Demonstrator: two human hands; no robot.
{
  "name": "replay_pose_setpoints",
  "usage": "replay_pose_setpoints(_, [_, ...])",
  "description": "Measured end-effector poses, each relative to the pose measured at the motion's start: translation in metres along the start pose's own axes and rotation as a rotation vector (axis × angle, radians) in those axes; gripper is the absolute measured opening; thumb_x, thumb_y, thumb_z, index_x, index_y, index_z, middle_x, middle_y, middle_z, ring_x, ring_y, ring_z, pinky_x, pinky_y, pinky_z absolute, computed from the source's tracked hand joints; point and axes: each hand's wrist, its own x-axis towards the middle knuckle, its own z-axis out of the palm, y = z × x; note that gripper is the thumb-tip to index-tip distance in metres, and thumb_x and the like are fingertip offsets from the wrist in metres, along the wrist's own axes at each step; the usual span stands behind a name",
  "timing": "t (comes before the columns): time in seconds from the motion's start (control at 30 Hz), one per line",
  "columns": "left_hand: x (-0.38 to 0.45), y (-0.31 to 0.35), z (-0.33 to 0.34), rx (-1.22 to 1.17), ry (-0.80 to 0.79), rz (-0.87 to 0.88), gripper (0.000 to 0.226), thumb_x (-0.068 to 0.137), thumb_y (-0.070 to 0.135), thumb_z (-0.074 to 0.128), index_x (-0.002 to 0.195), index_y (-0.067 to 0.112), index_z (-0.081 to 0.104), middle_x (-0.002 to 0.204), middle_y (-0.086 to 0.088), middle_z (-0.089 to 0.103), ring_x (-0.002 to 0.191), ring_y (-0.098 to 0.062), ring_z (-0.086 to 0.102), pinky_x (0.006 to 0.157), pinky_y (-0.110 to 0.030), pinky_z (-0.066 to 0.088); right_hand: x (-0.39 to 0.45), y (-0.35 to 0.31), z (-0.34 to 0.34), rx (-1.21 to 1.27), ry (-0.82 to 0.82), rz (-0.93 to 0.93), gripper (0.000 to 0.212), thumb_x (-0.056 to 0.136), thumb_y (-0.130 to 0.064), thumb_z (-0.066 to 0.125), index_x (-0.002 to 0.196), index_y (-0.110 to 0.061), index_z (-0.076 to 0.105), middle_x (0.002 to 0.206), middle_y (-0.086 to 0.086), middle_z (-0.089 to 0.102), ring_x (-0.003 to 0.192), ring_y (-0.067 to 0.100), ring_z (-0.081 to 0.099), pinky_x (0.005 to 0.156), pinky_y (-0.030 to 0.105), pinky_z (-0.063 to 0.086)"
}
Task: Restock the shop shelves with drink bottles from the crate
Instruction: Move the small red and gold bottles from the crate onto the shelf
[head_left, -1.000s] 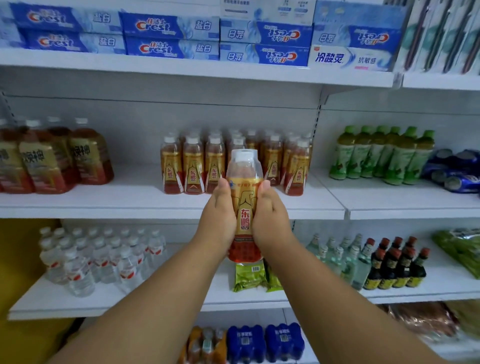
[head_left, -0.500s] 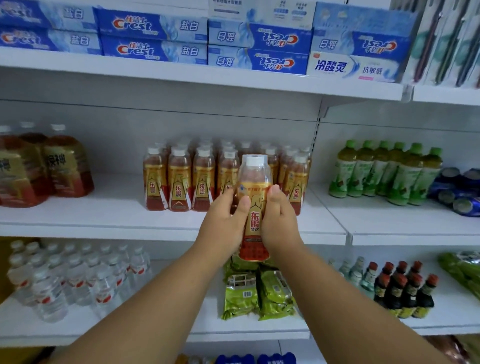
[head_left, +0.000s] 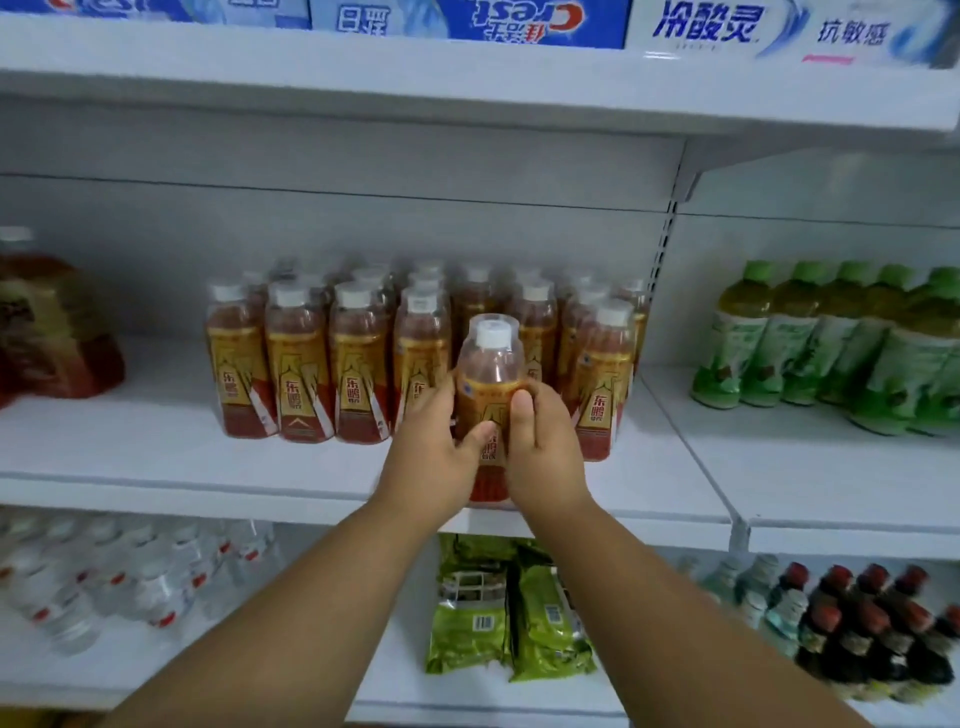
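a person's left hand (head_left: 435, 457) and right hand (head_left: 543, 457) held an orange drink bottle (head_left: 488, 374) upright, fingers clamped around its label, at the front edge of the middle shelf (head_left: 156, 467), just before the matching bottles (head_left: 332, 364).

Both hands have carried the bottle (head_left: 488, 395) forward to the middle shelf (head_left: 208, 467), where its base now seems to rest near the front edge, just before the row of matching bottles (head_left: 358, 364).
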Motion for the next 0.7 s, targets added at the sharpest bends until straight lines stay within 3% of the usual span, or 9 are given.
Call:
replay_pose_setpoints(0.07, [0.006,-0.012,0.005,0.058,0.023,0.002,0.057,0.096,0.01,0.065,0.148,0.004,0.043,0.141,-0.017,0.053,0.127,-0.031,0.052,0.085,-0.013,0.032,-0.005,0.009,0.001,-0.05,-0.054,-0.016,0.022,0.107,-0.038,0.038,0.115,-0.031,0.056,0.107,-0.014,0.061,0.101,0.002,0.058,0.085,0.028,0.051])
replay_pose_setpoints(0.13, [0.012,-0.021,0.008,0.082,0.033,0.013,0.059,0.095,0.013,0.067,0.149,0.007,0.043,0.14,-0.014,0.053,0.126,-0.029,0.052,0.082,-0.008,0.029,-0.01,0.015,0.002,-0.146,-0.088,0.031,0.034,0.104,-0.041,0.041,0.131,-0.025,0.055,0.12,-0.005,0.059,0.109,0.011,0.056,0.094,0.037,0.051])
replay_pose_setpoints(0.23, [0.018,-0.033,0.01,0.137,0.054,0.032,0.06,0.093,0.019,0.072,0.147,0.013,0.046,0.131,-0.002,0.055,0.122,-0.024,0.055,0.086,-0.01,0.033,-0.015,0.02,0.003,-0.256,-0.111,0.071,0.045,0.101,-0.044,0.046,0.142,-0.024,0.048,0.128,0.0,0.055,0.112,0.012,0.054,0.096,0.034,0.05])
replay_pose_setpoints(0.33, [0.028,-0.034,0.006,0.249,0.141,0.084,0.078,0.086,0.028,0.079,0.152,0.025,0.038,0.139,0.007,0.048,0.129,-0.017,0.051,0.105,-0.026,0.043,-0.017,0.023,0.003,-0.327,-0.139,0.06,0.052,0.097,-0.045,0.057,0.142,-0.023,0.045,0.129,-0.001,0.053,0.114,0.013,0.054,0.094,0.029,0.048])
replay_pose_setpoints(0.4, [0.04,-0.029,0.001,0.382,0.199,0.193,0.085,0.083,0.034,0.08,0.154,0.03,0.032,0.146,0.006,0.044,0.136,-0.018,0.043,0.113,-0.038,0.037,-0.017,0.024,0.004,-0.363,-0.145,0.073,0.057,0.093,-0.044,0.065,0.141,-0.022,0.045,0.128,-0.003,0.052,0.113,0.014,0.054,0.092,0.029,0.047])
replay_pose_setpoints(0.53, [0.07,-0.008,-0.013,0.798,0.159,0.466,0.076,0.08,0.044,0.08,0.148,0.028,0.047,0.142,0.003,0.055,0.133,-0.024,0.042,0.111,-0.045,0.031,-0.009,0.024,0.01,-0.389,-0.145,0.113,0.051,0.093,-0.041,0.067,0.135,-0.018,0.049,0.125,0.001,0.054,0.111,0.02,0.057,0.087,0.03,0.046])
replay_pose_setpoints(0.7, [0.096,0.002,-0.017,1.037,0.082,0.572,0.069,0.08,0.05,0.078,0.14,0.026,0.056,0.135,0.004,0.063,0.13,-0.025,0.046,0.104,-0.04,0.024,0.005,0.025,0.02,-0.422,-0.121,0.198,0.039,0.095,-0.041,0.063,0.121,-0.015,0.049,0.123,0.005,0.054,0.108,0.026,0.058,0.084,0.037,0.049])
